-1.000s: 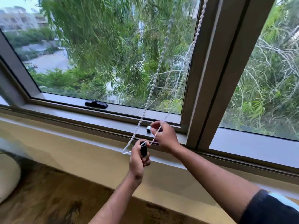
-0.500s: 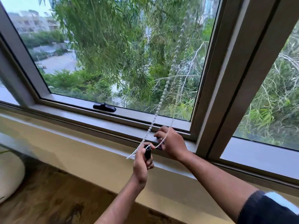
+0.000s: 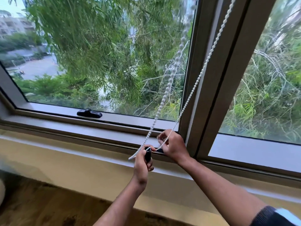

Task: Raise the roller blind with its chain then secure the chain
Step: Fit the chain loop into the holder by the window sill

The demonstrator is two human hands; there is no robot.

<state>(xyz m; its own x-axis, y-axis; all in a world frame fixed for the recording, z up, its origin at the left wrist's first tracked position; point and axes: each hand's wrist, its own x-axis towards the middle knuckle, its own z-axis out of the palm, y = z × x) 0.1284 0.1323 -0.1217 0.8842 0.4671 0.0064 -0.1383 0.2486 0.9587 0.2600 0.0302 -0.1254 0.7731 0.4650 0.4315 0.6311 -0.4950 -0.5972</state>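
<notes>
A white bead chain [image 3: 197,79] hangs in two strands from above the top edge down to the window sill; the blind itself is out of view. My left hand [image 3: 143,167] is closed around a small black chain holder [image 3: 147,154], upright, with beads lying across its top. A short loop of the chain sticks out to the left of that fist. My right hand [image 3: 173,148] pinches the right strand between thumb and fingers, just above the sill and touching the left hand's side.
A black window latch [image 3: 89,113] sits on the lower frame to the left. A thick vertical mullion [image 3: 216,82] stands right behind my right hand. The beige sill ledge [image 3: 73,154] runs below, with wooden floor [image 3: 40,207] under it.
Both hands stay together at the sill on the chain and holder. The camera has shifted, so the hands sit a little lower and the right strand shows taut up the mullion.
</notes>
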